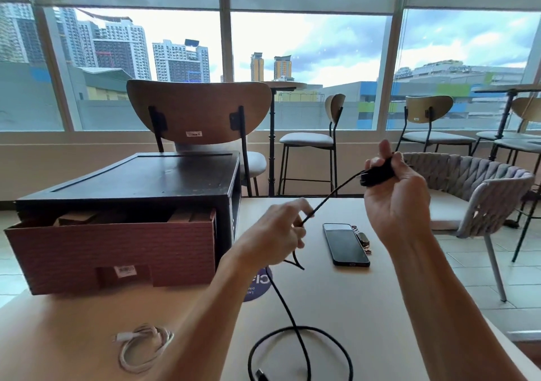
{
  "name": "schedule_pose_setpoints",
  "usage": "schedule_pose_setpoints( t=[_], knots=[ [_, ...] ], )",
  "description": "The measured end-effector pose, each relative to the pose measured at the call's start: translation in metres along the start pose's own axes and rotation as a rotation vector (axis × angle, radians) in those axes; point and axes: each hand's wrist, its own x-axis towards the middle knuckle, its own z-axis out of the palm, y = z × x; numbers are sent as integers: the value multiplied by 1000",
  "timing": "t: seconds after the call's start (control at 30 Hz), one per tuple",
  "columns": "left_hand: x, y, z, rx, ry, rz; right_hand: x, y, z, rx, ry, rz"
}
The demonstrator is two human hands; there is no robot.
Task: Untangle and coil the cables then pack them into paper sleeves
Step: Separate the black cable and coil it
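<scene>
Black cable is mid-coil, I'd say. The right grip, raised above the tabletop, has its fingers curled round a small wound bundle of it. The left grip pinches the strand lower down, and the cable runs taut between the two. From the left grip the rest drops to the tabletop and lies in one loose loop near the front edge, plug at the very bottom of view. So a good stretch is left to wind.

White cable sits at the left front, loosely coiled but not sleeved. Nothing is packed that I can see. The brown box on the left shows what may be paper sleeves at its top, though I can't tell for sure. Phone lies on the tabletop between the grips.
</scene>
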Motion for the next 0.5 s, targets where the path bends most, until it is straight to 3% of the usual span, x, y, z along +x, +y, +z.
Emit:
schedule_pose_setpoints(
  t=[0.07,0.17,0.27,0.37,0.5],
  knots=[
    [0,-2,-1,-46,20,-20,2,-8,1,4,17,-33],
    [-4,-1,1,-128,-171,-187,-4,-9,6,-144,11,-96],
    [-7,4,2,-143,-291,-278,-10,4,6,-626,-19,-212],
    [-7,4,-12,-32,-202,-259,-6,19,-1,-1050,-81,-297],
    [-10,0,-40,-37,-95,-138,-5,35,-15,-1301,-192,-301]
  ],
)
